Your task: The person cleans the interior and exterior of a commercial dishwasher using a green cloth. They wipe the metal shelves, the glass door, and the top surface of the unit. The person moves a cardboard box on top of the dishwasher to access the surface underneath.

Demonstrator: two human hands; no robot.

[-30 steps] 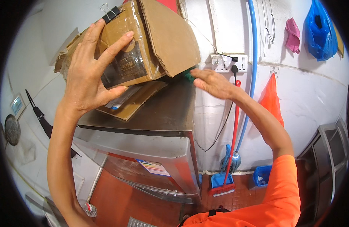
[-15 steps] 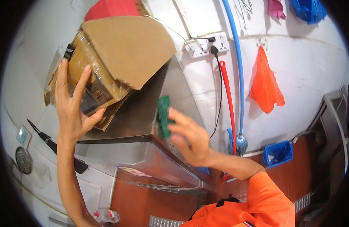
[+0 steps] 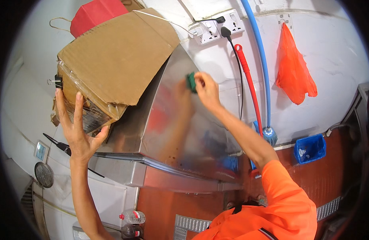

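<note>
My right hand [image 3: 206,89] pinches a green scouring pad [image 3: 191,82] against the shiny side of a stainless steel cabinet [image 3: 180,116], which mirrors the arm. With fingers spread, my left hand [image 3: 78,134] rests on the front of a taped cardboard box [image 3: 108,60] on top of the cabinet. The box has a loose flap lying over it. A black binder clip [image 3: 59,82] grips its edge just above my left fingertips.
A red paper bag [image 3: 97,17] sits behind the box. White sockets [image 3: 218,27] with plugged cables, a red-handled pole [image 3: 248,88], a blue-handled mop [image 3: 268,134] and an orange plastic bag [image 3: 295,68] line the wall. A blue bin [image 3: 310,149] and plastic bottles [image 3: 133,217] stand on the floor.
My right hand has moved up and away with the scouring pad, from the cabinet's top front corner to its side face. My left hand remains on the box; the view has shifted.
</note>
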